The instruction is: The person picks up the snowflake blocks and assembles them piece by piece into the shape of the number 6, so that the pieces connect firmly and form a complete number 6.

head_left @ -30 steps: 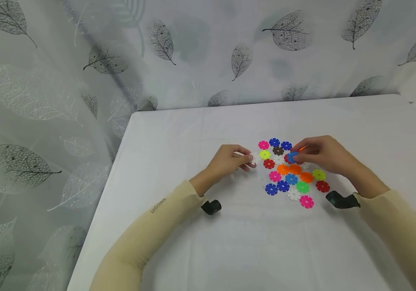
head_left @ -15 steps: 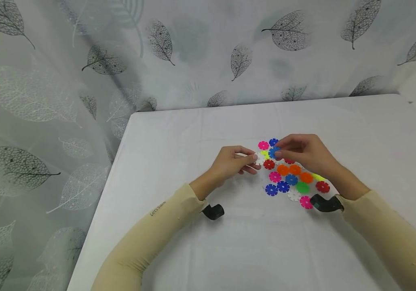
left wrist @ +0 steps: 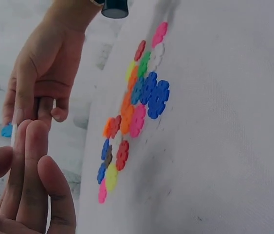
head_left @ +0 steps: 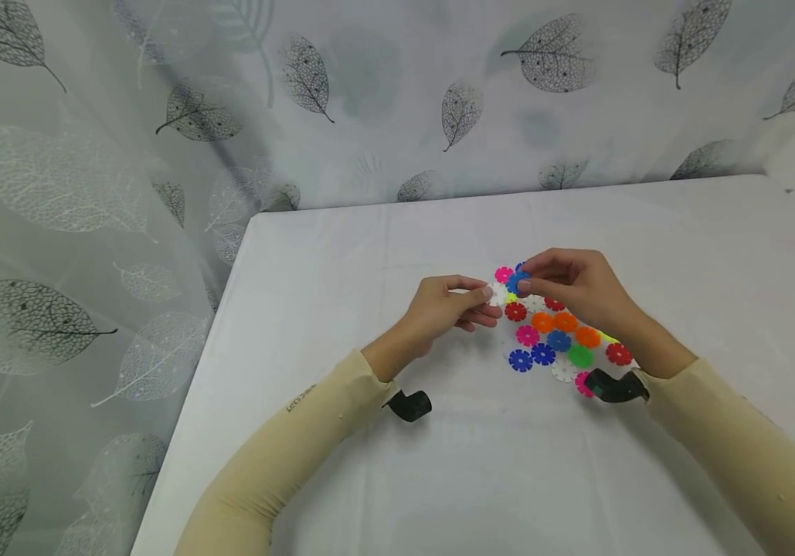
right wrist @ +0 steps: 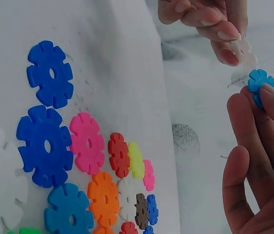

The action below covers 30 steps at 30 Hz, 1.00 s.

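Observation:
Between thumb and fingers, my left hand pinches a white notched snowflake disc by its edge. A light blue snowflake disc is held the same way by my right hand, just right of the white one. In the right wrist view, the blue disc sits on my fingertips right by the lower edge of the white disc. The left wrist view shows the white disc edge-on, with my fingers covering much of it. Both hands are above the table.
Below and right of the hands, several loose snowflake discs lie flat on the white-covered table, among them a red disc, a green disc and an orange disc. A leaf-print curtain hangs behind and at the left.
My right hand has moved left with the blue disc, from over the loose discs to beside the white one. My left hand has shifted slightly right, still holding the white disc.

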{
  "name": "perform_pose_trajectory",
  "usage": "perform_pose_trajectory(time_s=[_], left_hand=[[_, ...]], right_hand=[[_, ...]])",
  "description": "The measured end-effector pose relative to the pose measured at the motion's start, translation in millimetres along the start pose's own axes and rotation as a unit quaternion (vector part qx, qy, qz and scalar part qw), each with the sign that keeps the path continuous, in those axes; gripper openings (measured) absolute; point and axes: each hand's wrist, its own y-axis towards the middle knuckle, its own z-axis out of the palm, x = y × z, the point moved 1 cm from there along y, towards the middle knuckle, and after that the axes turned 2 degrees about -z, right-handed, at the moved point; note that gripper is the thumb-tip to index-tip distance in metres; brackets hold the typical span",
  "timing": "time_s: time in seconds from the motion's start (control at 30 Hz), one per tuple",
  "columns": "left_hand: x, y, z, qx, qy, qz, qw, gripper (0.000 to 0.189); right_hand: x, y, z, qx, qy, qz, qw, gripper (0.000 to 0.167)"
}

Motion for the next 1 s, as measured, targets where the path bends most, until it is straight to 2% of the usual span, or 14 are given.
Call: perform_pose_trajectory(time_s=[0.3,0.67,0.83,1.0], left_hand=[[0.1,2.4,1.9,-0.011,-0.051,-0.018,0.9985,0.031],[-3.1,2.1,4.7,-0.002,-0.122,-0.039,0.9917,0.032],[-4.3,2.6,7.4,-0.017,-0.16,-0.045,0.9859,0.023],[-3.5,2.6,10.3,-0.034,-0.173,-0.046,0.9832,0.022]], right_hand=[[1.8,-0.7,1.5,-0.016,0.023,-0.009,0.9996,0.02],[1.0,2.4,11.2,-0.054,0.043,-0.079,0.9944,0.017],[-0.7,4.2,17.0,-0.073,0.056,-0.09,0.9917,0.011],[-4.1,4.0,23.0,-0.094,0.05,-0.092,0.9901,0.008]])
